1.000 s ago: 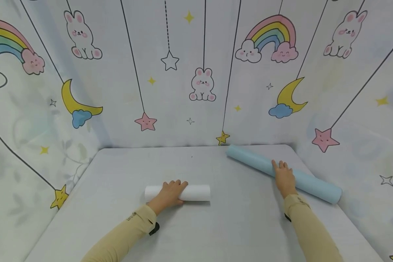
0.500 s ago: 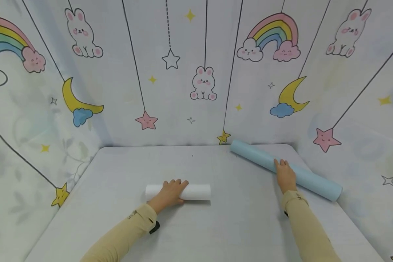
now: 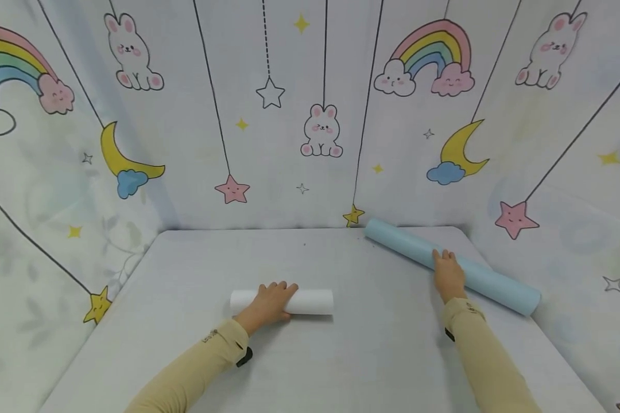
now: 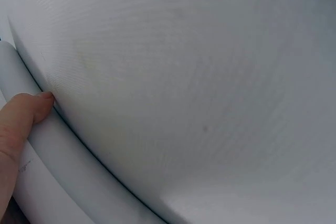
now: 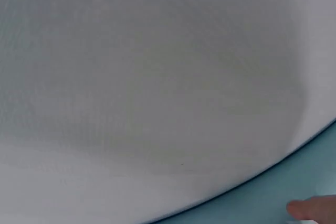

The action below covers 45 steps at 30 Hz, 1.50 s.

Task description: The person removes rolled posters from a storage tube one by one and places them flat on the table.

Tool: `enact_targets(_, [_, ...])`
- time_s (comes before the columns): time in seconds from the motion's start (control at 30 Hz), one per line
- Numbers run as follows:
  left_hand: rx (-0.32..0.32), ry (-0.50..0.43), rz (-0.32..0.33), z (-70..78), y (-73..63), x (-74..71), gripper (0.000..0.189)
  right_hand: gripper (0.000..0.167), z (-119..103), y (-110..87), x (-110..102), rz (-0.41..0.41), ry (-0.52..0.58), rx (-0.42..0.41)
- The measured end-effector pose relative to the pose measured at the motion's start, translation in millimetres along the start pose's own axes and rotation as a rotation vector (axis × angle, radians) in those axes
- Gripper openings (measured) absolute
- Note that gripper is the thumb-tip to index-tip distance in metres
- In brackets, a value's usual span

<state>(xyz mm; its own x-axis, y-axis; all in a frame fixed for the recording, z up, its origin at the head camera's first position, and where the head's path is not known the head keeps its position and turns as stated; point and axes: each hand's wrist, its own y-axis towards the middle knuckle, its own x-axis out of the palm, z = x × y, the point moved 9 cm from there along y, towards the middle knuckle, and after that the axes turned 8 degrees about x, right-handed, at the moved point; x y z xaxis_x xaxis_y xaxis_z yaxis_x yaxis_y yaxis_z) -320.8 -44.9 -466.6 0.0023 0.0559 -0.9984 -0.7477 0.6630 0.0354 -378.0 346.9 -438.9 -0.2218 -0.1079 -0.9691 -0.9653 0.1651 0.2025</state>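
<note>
A short white paper roll lies crosswise on the grey table, left of centre. My left hand grips it, fingers curled over its top. In the left wrist view the thumb presses the roll's near side. A long light-blue roll lies slantwise at the back right, one end near the back wall. My right hand rests on its middle with fingers laid flat over it. The right wrist view shows one fingertip on the blue roll.
Fabric walls printed with rabbits, rainbows, moons and stars close the table in at the back and on both sides. The blue roll lies close to the right wall. Bare grey tabletop stretches between the two rolls and toward me.
The blue roll has shifted slightly away, toward the back right, under my right hand. The left hand and the white roll have stayed where they were.
</note>
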Motion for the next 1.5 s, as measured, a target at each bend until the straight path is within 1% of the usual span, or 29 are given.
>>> enact_targets(0.07, [-0.003,-0.002,0.003,-0.3,-0.3,-0.6,0.063,0.045,-4,0.1,0,-0.023,-0.008,-0.012])
enact_targets(0.17, [0.002,-0.001,-0.001,-0.4,-0.2,0.9,0.063,0.050,-9,-1.8,-2,-0.033,-0.020,-0.025])
enact_targets(0.23, [0.009,-0.001,-0.004,0.1,0.0,2.5,0.063,0.055,-13,-4.1,-4,-0.048,-0.007,-0.023])
enact_targets(0.33, [0.009,-0.004,-0.002,0.6,0.1,2.5,0.063,0.057,-23,-7.8,-6,-0.058,0.031,-0.039])
enact_targets(0.43, [0.003,-0.006,-0.008,0.3,0.1,2.1,0.063,0.055,-38,-12.6,-7,-0.046,0.051,-0.095])
enact_targets(0.53, [-0.001,-0.002,-0.019,-0.6,0.5,4.3,0.063,0.052,-56,-18.6,-5,-0.024,0.037,-0.164])
enact_targets(0.63, [0.001,0.005,-0.024,-1.2,0.9,5.0,0.063,0.053,-74,-25.9,-4,-0.030,0.072,-0.193])
enact_targets(0.73, [-0.003,0.003,-0.018,-1.5,0.6,2.3,0.064,0.055,-91,-33.7,-3,-0.072,0.124,-0.208])
enact_targets(0.87, [-0.005,0.003,-0.022,-1.5,0.1,2.5,0.063,0.055,-110,-44.9,-2,-0.142,0.155,-0.247])
enact_targets(0.9, [-0.003,0.006,-0.022,-1.5,0.3,3.4,0.063,0.055,-114,-47.7,-3,-0.147,0.158,-0.258])
enact_targets(1.0, [0.007,0.012,-0.017,1.3,0.4,3.4,0.063,0.054,-123,-53.9,-2,-0.179,0.186,-0.290])
enact_targets(1.27, [0.031,0.017,-0.014,11.9,0.7,5.3,0.063,0.056,-142,-68.4,11,-0.284,0.238,-0.354])
enact_targets(1.4, [0.025,0.010,-0.020,15.8,4.4,6.5,0.063,0.053,-154,-75.7,10,-0.305,0.275,-0.426])
enact_targets(1.5, [0.025,0.019,-0.023,19.3,10.6,8.8,0.063,0.049,-165,-81.6,8,-0.321,0.307,-0.485])
